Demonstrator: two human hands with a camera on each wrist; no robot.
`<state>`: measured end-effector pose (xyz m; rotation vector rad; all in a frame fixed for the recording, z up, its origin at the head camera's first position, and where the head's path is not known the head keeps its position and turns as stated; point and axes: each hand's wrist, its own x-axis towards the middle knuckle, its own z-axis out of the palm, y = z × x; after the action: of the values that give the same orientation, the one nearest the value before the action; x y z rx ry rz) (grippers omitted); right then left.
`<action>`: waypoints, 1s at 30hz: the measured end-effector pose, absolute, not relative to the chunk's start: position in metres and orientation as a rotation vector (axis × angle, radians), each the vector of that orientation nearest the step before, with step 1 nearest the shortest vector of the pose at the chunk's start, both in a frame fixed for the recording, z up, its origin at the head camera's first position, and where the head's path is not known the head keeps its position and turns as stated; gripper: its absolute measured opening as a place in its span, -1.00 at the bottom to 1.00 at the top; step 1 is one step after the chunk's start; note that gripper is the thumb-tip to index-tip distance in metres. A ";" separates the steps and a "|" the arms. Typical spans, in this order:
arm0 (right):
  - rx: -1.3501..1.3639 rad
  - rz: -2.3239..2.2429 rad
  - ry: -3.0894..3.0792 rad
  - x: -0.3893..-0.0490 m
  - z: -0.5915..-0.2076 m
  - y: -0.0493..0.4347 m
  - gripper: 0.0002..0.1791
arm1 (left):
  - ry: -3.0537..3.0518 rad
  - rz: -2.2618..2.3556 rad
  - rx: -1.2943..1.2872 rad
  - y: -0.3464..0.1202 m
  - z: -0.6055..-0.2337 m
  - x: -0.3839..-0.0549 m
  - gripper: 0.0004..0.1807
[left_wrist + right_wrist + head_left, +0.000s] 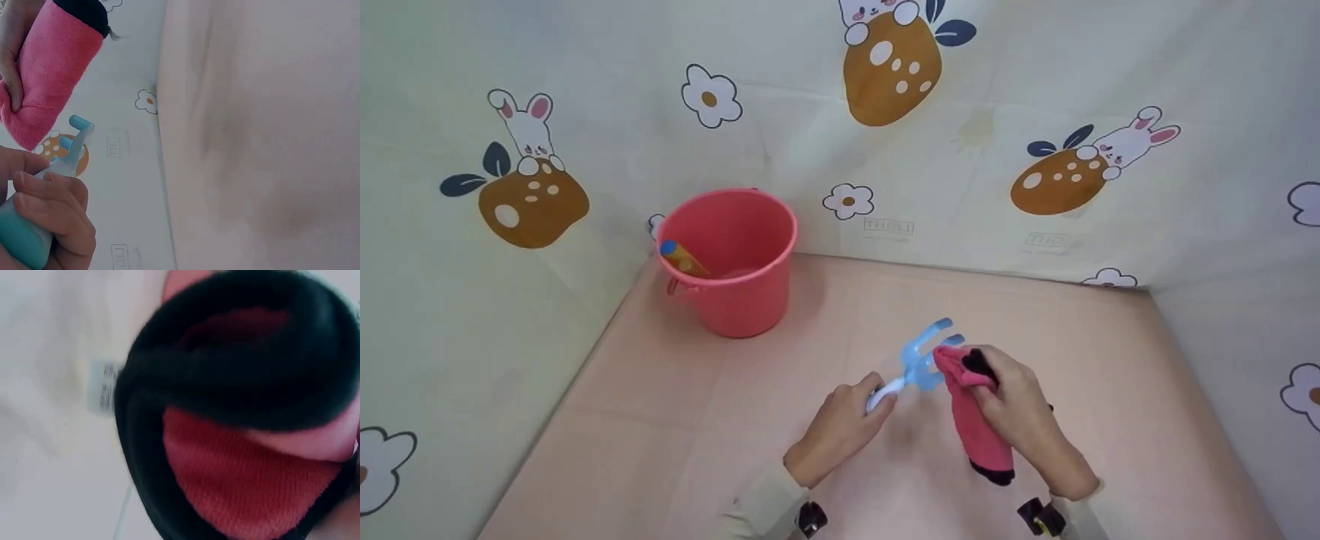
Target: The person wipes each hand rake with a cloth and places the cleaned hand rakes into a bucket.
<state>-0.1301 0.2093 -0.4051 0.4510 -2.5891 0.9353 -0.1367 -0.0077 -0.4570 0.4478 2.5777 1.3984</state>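
My left hand [840,421] grips the white handle of a small toy garden fork [915,373] with light blue tines that point up and away. In my right hand [1024,401] is a pink cloth [979,431] with black edging, bunched at the top and hanging down. The cloth overlaps the right side of the tines in the head view; whether it touches them I cannot tell. In the left wrist view, the fork's tines [76,151] stand just below the cloth [62,62]. Folds of the cloth [242,475] fill much of the right wrist view.
A red bucket [746,311] stands at the back left of the pale pink surface [720,427]. Inside it leans a yellow thing with a blue end [684,261]. White printed sheeting [780,142] rises behind and on both sides.
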 end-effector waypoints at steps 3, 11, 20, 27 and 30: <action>0.535 0.790 -2.562 -0.125 -0.410 0.197 -0.64 | 2.602 1.407 0.460 -0.004 -0.453 -0.135 -0.73; 0.577 0.595 -2.538 -0.124 -0.421 0.178 -0.61 | 2.753 1.380 0.620 0.004 -0.448 -0.130 -0.79; 0.560 0.535 -2.495 -0.137 -0.434 0.180 -0.58 | 2.747 1.380 0.695 0.001 -0.454 -0.128 -0.84; 0.525 0.466 -2.533 -0.142 -0.437 0.181 -0.56 | 2.706 1.357 0.683 0.000 -0.454 -0.127 -0.83; 0.521 0.414 -2.533 -0.144 -0.437 0.181 -0.55 | 2.703 1.346 0.682 0.000 -0.454 -0.128 -0.83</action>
<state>-0.1439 0.1808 -0.4370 0.5207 -2.5326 0.4138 -0.1278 0.0004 -0.4538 0.6823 2.7034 1.3464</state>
